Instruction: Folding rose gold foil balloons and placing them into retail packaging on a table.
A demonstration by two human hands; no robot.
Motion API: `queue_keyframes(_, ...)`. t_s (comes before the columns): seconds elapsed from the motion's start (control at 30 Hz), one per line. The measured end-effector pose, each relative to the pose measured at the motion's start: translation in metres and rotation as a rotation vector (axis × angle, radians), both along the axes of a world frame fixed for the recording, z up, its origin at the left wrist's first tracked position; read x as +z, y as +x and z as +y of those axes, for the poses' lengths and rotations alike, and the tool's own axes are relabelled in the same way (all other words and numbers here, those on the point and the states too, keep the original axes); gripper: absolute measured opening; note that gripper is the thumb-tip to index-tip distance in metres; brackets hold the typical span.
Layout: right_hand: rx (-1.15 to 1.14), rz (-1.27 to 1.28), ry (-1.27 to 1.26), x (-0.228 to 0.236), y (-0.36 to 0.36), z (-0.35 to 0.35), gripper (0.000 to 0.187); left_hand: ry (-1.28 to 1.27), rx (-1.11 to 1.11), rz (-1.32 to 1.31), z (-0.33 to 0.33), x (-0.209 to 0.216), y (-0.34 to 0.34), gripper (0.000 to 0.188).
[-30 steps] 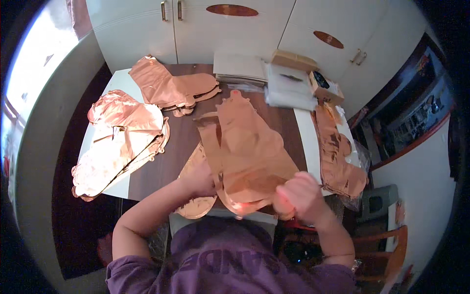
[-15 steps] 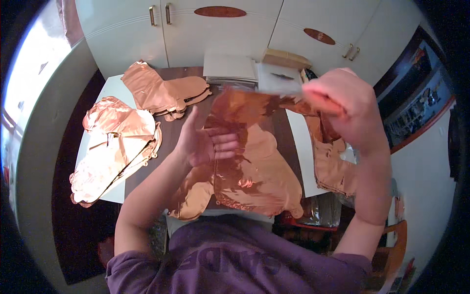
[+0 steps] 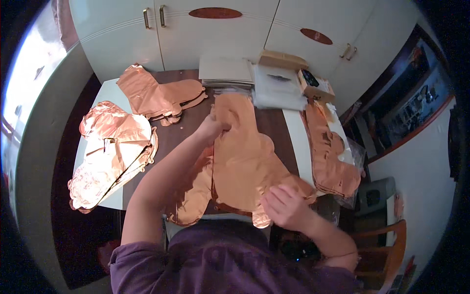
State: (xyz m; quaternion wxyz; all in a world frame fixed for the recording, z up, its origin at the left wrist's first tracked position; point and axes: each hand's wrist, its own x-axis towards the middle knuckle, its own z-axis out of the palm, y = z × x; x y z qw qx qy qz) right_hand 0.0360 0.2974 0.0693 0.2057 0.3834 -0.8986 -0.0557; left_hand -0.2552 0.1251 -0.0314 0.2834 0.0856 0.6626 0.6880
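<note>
Left hand (image 3: 214, 126) pinches far end of copper foil balloon (image 3: 245, 157) flat on dark table (image 3: 188, 128). Right hand (image 3: 285, 207) grips its near edge. Hands well apart.

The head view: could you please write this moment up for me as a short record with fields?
Setting: dark brown wooden table in front of white cupboards
Left hand: grips the far end of a flat rose-gold foil balloon
Right hand: holds the near edge of the same balloon
Left of the table: crumpled pile of rose-gold foil balloons
Far left: second stack of foil balloons
Right edge: third stack of foil balloons
Far side: clear plastic bags, small cardboard boxes
</note>
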Motion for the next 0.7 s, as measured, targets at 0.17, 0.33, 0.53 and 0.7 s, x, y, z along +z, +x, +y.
queue_keyframes(0.17, -0.046, -0.032, -0.058, -0.056, 0.003, -0.004, 0.025, 0.145, 0.299, 0.254, -0.007, -0.014, 0.021, 0.081)
queue_keyframes(0.33, -0.056, -0.025, -0.137, -0.066, 0.008, -0.006, 0.024, -0.344, 0.068, 0.636, -0.053, 0.008, 0.063, 0.069)
queue_keyframes(0.53, -0.105, -0.061, -0.142, -0.065, 0.014, -0.009, 0.024, -0.394, -0.040, 0.795, -0.085, 0.008, 0.102, 0.056)
queue_keyframes(0.7, -0.187, -0.049, -0.170, -0.071, 0.022, -0.012, 0.024, -0.402, -0.209, 1.075, -0.095, 0.013, 0.110, 0.046)
